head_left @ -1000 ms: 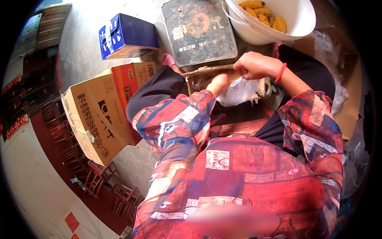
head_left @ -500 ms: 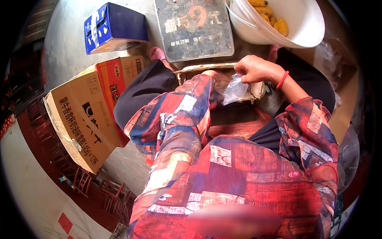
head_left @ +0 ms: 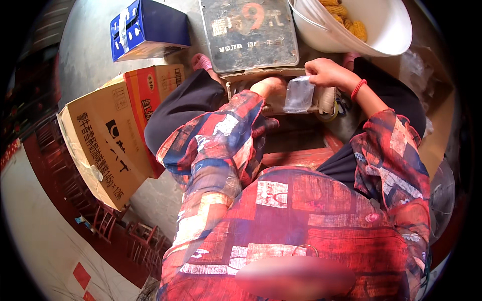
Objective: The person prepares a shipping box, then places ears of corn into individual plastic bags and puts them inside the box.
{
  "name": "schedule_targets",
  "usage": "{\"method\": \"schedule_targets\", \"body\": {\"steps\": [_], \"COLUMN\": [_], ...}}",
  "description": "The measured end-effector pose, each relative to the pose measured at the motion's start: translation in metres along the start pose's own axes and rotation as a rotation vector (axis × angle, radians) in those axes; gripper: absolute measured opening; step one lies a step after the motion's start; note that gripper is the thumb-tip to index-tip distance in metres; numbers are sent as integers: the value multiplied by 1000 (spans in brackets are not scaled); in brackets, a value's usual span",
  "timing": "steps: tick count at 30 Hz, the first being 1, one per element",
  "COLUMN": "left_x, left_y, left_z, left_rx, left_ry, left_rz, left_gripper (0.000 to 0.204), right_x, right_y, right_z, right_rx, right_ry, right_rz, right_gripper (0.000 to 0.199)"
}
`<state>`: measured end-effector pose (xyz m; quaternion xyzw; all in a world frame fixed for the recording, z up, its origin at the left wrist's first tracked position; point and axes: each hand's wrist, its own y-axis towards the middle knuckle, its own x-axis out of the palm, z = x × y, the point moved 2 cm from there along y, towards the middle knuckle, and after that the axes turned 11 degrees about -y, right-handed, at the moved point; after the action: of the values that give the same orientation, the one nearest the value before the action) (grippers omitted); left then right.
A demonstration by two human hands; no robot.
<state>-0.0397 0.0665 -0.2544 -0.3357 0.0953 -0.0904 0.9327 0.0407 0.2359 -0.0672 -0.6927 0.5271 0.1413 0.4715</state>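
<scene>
My right hand point(head_left: 329, 74), with a red bracelet at the wrist, pinches the top edge of a small clear plastic bag point(head_left: 299, 98). The bag hangs down fairly flat over an open cardboard box point(head_left: 246, 77) that sits between my knees. To the left of the bag, my left hand point(head_left: 269, 86) reaches into the box at its far side. Its fingers are mostly hidden, so I cannot tell what they hold. Beside the box's right end, near my right wrist, lies a round object point(head_left: 341, 106) with a dark and yellowish rim, possibly a tape roll.
A dark flat board or lid point(head_left: 251, 37) lies just beyond the box. At the far right stands a white bucket point(head_left: 386, 30) holding yellow corn cobs point(head_left: 357, 31). A blue box point(head_left: 160, 25) and a large brown carton point(head_left: 95, 145) stand on the left. Red wood point(head_left: 296, 159) shows below the box.
The plastic bag was crumpled and slanted; now it hangs straighter and flatter. My left hand shows more clearly over the box. My right hand has shifted slightly up and right, along with the whole view.
</scene>
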Motion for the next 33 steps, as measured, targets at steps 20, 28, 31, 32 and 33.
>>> {"method": "schedule_targets", "body": {"steps": [20, 28, 31, 32, 33], "left_x": [-3, -14, -22, -26, -30], "left_y": [-72, -105, -106, -106, -105], "left_z": [65, 135, 132, 131, 127], "left_rx": [-145, 100, 68, 65, 128], "left_ry": [-573, 1, -326, -358, -454], "left_rz": [191, 27, 82, 116, 181], "left_gripper": [15, 16, 16, 18, 18], "right_x": [9, 9, 11, 12, 16], "right_y": [6, 3, 0, -2, -2], "right_z": [13, 13, 11, 11, 12], "right_rx": [180, 145, 114, 99, 88], "right_ry": [-185, -266, -330, -351, -277], "right_rz": [-13, -5, -61, -89, -127], "right_gripper": [15, 15, 19, 21, 17]}}
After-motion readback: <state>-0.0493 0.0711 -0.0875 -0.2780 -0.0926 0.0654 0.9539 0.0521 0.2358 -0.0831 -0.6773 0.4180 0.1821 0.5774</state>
